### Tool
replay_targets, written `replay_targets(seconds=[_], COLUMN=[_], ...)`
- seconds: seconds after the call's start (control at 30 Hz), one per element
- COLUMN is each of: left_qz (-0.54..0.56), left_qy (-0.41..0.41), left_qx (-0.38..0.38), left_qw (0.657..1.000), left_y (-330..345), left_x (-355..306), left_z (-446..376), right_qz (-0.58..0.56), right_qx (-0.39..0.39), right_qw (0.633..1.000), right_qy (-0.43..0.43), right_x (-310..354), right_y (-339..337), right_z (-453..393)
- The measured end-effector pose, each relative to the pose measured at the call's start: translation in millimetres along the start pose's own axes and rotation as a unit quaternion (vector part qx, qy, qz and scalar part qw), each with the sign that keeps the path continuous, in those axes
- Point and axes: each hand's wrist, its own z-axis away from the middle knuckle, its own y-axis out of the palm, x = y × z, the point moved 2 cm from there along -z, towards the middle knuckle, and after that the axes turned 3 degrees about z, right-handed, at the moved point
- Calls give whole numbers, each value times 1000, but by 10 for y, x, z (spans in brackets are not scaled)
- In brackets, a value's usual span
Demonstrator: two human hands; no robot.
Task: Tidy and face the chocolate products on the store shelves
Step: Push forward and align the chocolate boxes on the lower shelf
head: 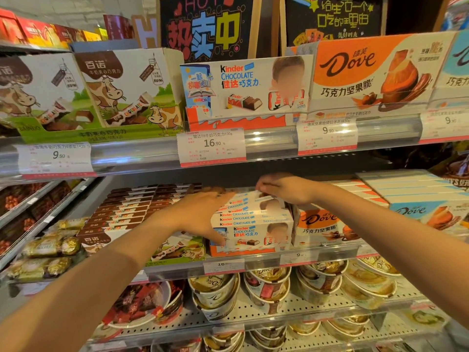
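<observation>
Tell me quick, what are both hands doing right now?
Left hand: open, straight fingers pressing the left side of the Kinder box stack.
Right hand: fingers curled, pinching the rear top of that stack.

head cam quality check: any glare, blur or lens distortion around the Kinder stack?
Head view: bright glare streaks on the clear price rail above; wide-angle bending of shelf edges toward the frame sides; Kinder boxes fairly sharp, lettering readable; left hand and right hand slightly soft, probably motion blur; the shelf recess behind them is shadowed.

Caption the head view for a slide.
Both hands, left hand and right hand, straighten stacked Kinder boxes beside Dove boxes.
</observation>
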Motion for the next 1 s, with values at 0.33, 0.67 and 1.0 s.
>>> replay_targets(seconds=[0.33, 0.67, 1.0], left_qz=[2, 41, 171], left_qy=[10, 9, 11], left_qx=[-1, -12, -34], left_qw=[1000, 999, 985], left_y=[-32, -46, -58], left_x=[-40, -54, 14], left_z=[18, 44, 95], right_qz=[136, 104, 105], right_qx=[30, -46, -89], right_qw=[990, 992, 986], right_qy=[-39, -58, -92], right_x=[89, 37, -107], right_y=[-23, 168, 104], right_z=[92, 168, 266])
